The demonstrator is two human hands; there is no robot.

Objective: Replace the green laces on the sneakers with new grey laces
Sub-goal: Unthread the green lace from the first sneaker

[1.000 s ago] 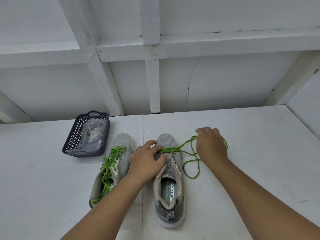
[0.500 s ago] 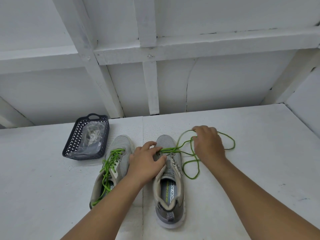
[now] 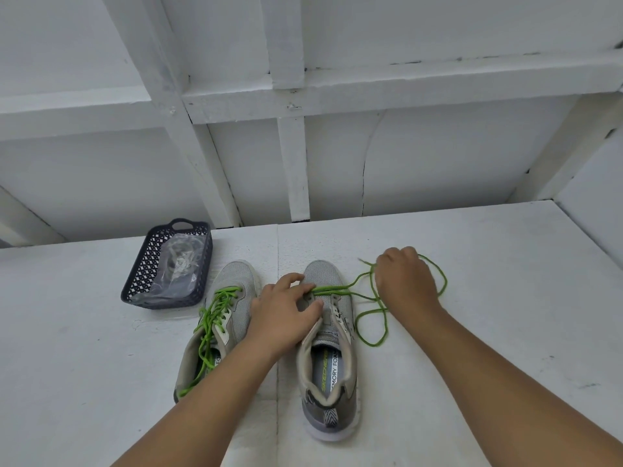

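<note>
Two grey sneakers: left sneaker [image 3: 219, 318] and right sneaker [image 3: 328, 352], side by side. Two green laces: one lace [image 3: 210, 323] threaded in the left sneaker, one loose lace [image 3: 371, 306] lying mostly to the right of the right sneaker. Two hands: left hand [image 3: 281, 313], right hand [image 3: 406, 283]. One dark basket [image 3: 141, 281], far left. One clear bag [image 3: 178, 271] inside, with pale laces; number of these not countable.
</note>
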